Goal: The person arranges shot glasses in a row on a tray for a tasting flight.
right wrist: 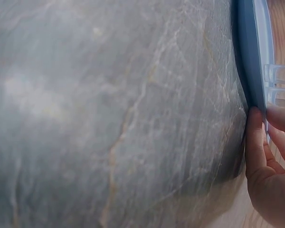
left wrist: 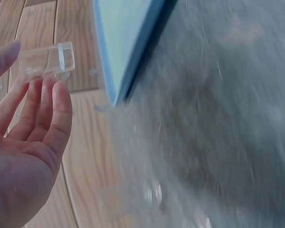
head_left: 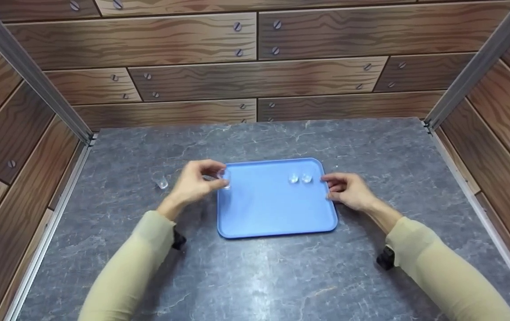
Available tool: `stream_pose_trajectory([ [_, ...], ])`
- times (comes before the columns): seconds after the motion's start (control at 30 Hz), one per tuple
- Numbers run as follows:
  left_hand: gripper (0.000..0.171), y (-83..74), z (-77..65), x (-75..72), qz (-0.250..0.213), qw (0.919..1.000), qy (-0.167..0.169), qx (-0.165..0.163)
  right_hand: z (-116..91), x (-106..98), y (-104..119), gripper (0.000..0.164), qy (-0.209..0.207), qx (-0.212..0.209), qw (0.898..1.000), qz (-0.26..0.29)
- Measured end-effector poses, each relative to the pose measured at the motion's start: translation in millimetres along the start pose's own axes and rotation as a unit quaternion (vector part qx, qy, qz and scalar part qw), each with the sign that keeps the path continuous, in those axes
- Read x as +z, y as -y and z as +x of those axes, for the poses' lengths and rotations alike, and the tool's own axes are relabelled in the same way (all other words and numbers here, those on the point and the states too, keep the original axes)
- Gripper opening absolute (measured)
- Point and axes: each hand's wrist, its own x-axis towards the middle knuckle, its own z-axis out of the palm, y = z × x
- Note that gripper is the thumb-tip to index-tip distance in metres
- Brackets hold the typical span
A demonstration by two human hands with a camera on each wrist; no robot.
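My left hand (head_left: 198, 180) pinches a small clear glass (left wrist: 45, 59) between thumb and fingers, over the left edge of a blue tray (head_left: 273, 209). In the left wrist view the glass shows its thick base pointing away from the palm. On the opposite side, my right hand (head_left: 348, 189) grips the tray's right rim, the rim lying between thumb and fingers in the right wrist view. Two more clear glasses, a left one (head_left: 294, 178) and a right one (head_left: 307, 178), stand side by side on the tray near its upper right corner.
Another clear glass (head_left: 161, 182) is on the grey marbled table (head_left: 255, 272), left of my left hand. Wood-patterned panels (head_left: 255, 80) enclose the back and sides, with metal posts (head_left: 473, 67) at the rear corners.
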Motion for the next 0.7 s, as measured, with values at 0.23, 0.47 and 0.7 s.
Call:
stream_pose_trajectory([
  [0.23,0.043,-3.3,19.9,37.4,0.005,0.9999,0.012,-0.005,0.0,-0.3,2.3,0.053,-0.001,0.001,1.000,0.011],
  [0.47,0.043,-13.3,40.3,67.7,0.020,0.9991,0.034,-0.016,1.1,-0.3,3.4,0.054,0.002,0.006,1.000,-0.003],
  [0.7,0.044,-25.7,58.1,94.6,0.030,0.9983,0.042,-0.028,2.0,-0.1,1.3,0.054,0.000,0.010,1.000,-0.001],
])
